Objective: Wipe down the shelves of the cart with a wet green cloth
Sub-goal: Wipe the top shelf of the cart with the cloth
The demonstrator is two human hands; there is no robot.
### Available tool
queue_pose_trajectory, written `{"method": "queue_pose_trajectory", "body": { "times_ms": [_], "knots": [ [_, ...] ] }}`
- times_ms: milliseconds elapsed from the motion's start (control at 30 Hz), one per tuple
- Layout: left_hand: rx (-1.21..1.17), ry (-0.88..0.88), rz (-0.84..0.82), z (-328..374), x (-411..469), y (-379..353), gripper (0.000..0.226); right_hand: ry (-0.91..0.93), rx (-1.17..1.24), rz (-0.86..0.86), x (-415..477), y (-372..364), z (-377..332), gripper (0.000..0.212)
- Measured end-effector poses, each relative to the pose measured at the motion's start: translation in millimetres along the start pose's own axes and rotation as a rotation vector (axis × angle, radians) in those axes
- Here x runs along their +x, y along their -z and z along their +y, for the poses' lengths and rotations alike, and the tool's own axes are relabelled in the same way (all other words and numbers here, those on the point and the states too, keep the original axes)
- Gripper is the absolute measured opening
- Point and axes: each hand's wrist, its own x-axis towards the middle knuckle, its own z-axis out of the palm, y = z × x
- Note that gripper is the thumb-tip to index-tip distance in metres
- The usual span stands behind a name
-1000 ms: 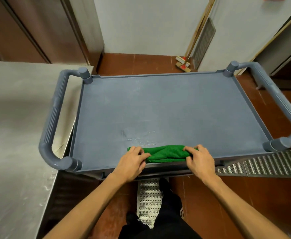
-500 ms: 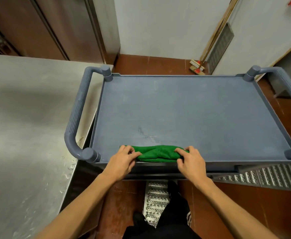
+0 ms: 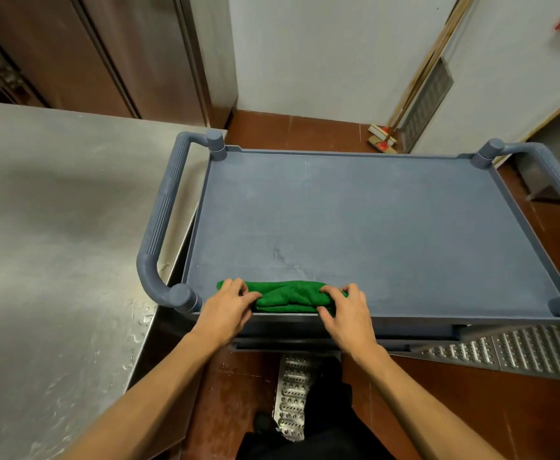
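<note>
A grey-blue plastic cart stands before me, its flat top shelf (image 3: 371,227) bare except for a bunched green cloth (image 3: 288,295) lying along the near edge. My left hand (image 3: 229,307) grips the cloth's left end and my right hand (image 3: 345,310) grips its right end, fingers curled into the fabric. The cloth's middle shows between the two hands. Lower shelves of the cart are hidden beneath the top one.
A steel counter (image 3: 56,260) abuts the cart's left handle (image 3: 162,224). The right handle (image 3: 554,180) curves off toward the frame edge. Perforated metal drain grates (image 3: 511,353) cross the red tile floor. A broom (image 3: 384,137) leans on the far wall.
The view has shifted so the cart sits further right in frame. Both hands stay on the cloth at the near edge, drawn slightly closer together.
</note>
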Motion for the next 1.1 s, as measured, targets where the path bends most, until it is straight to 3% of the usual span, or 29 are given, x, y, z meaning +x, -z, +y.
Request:
{"method": "queue_pose_trajectory", "body": {
  "times_ms": [667, 1100],
  "knots": [
    [-0.012, 0.162, 0.053, 4, 18, 6, 0.031, 0.163, 0.109, -0.023, 90, -9, -36, 0.04],
    [-0.063, 0.272, 0.091, -2, 35, 6, 0.026, 0.369, 0.114, -0.091, 155, -30, -79, 0.037]
  ]
}}
